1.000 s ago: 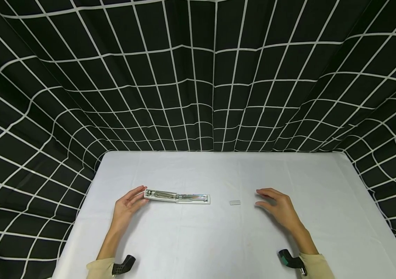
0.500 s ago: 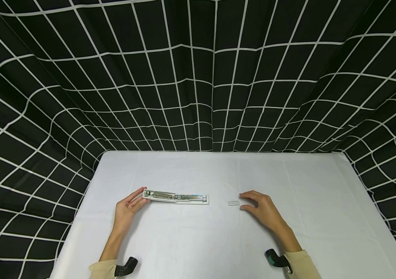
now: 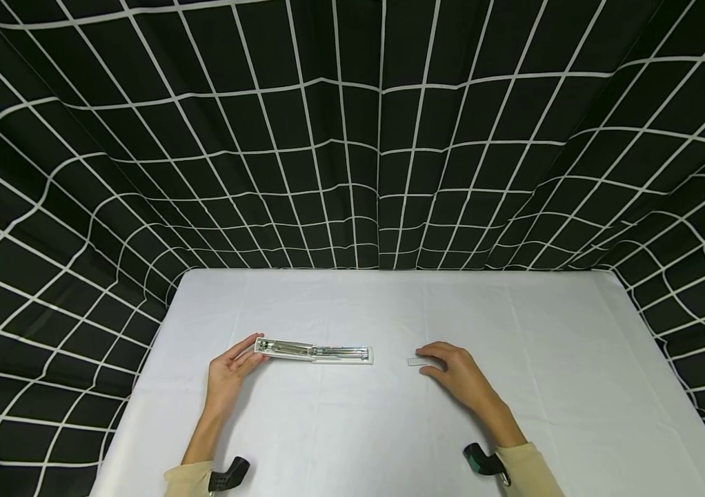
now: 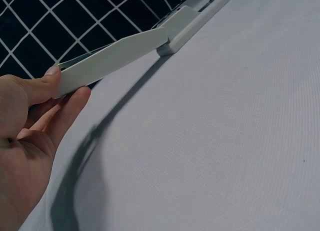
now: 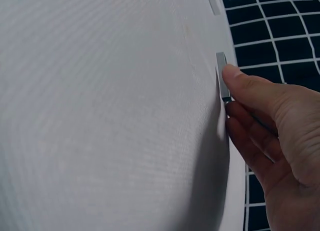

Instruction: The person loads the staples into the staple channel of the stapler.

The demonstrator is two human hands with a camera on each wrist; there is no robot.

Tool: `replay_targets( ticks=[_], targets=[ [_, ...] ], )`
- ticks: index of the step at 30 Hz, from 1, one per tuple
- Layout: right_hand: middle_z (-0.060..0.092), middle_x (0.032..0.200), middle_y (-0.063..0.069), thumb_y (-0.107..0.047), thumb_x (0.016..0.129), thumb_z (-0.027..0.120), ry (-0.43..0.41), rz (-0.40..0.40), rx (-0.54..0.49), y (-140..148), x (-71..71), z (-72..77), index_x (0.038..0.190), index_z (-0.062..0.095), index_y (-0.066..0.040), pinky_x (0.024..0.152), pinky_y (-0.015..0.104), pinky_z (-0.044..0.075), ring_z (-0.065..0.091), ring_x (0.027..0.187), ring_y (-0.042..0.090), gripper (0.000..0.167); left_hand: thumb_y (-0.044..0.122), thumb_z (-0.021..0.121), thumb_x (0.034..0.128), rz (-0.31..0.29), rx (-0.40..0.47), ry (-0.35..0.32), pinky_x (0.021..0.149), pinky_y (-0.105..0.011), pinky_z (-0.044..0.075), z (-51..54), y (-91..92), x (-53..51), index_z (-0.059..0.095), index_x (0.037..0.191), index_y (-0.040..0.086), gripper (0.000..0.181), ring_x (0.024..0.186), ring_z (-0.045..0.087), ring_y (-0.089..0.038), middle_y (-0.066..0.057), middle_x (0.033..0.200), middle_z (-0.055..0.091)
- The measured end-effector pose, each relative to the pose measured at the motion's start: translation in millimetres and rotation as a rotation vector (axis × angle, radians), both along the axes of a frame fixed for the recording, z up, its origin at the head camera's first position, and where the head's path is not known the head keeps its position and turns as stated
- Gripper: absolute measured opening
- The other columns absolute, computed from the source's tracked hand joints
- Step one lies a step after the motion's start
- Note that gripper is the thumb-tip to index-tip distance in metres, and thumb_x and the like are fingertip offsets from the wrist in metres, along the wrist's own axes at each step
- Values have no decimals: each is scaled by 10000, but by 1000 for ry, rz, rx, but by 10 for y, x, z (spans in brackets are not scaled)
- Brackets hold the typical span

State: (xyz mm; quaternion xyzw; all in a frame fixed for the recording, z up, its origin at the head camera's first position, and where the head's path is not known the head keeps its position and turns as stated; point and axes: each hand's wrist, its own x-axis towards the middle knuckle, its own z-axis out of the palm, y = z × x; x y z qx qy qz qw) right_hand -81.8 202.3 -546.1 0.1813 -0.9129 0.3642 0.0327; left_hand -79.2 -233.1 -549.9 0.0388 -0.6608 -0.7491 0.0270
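Observation:
A white stapler [image 3: 341, 357] lies unfolded, its metal inside facing up in the head view. My left hand [image 3: 226, 375] pinches its left end; the left wrist view shows that arm [image 4: 112, 58] raised off the cloth, thumb above and fingers beneath. The other half rests on the table. To the right lies a small grey strip of staples [image 3: 414, 362], seen edge-on as a thin bar [image 5: 223, 76] in the right wrist view. My right hand [image 3: 463, 378] surrounds it with thumb and fingers on either side, a narrow gap showing between them and the strip.
White cloth covers the table [image 3: 352, 428]. Black curtains with a white grid [image 3: 303, 172] rise behind it and at both sides. Black wrist cameras [image 3: 230, 475] sit at both sleeves.
My right hand has moved left to the staple strip, its thumb and fingers now on either side of it. My left hand and the stapler have barely moved.

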Motion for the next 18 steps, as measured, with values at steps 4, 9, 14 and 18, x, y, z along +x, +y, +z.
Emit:
replay_targets(
  ticks=[4, 9, 14, 18],
  targets=[
    [714, 1076, 40, -59, 772, 822, 17, 5, 0, -20, -3, 9, 1073, 742, -67, 907, 407, 586, 665, 1038, 241, 312, -104, 650, 878, -2, 16, 10, 898, -316, 573, 7, 10, 2, 501, 1313, -172, 465, 919, 720, -156, 13, 1187, 682],
    [716, 1058, 40, -53, 768, 824, 18, 8, 16, -48, -7, 8, 1066, 743, -63, 890, 379, 594, 667, 1021, 226, 308, -114, 645, 879, 5, 13, 17, 891, -314, 577, 25, 30, -1, 501, 1307, -180, 456, 925, 717, -146, 21, 1174, 686],
    [722, 1025, 21, -29, 761, 825, 33, 10, 13, -62, -26, -28, 1039, 752, -74, 857, 354, 604, 674, 986, 201, 291, -107, 657, 874, 18, -4, 20, 880, -311, 582, 22, 39, -5, 510, 1294, -186, 452, 911, 720, -145, -9, 1184, 682],
    [726, 1004, 1, -6, 755, 824, 43, 8, 6, -67, -31, -50, 1027, 756, -83, 827, 327, 610, 677, 955, 178, 291, -106, 653, 878, 22, -11, 15, 882, -310, 579, 26, 37, -5, 514, 1293, -183, 445, 919, 718, -142, 34, 1159, 690]
  ],
)
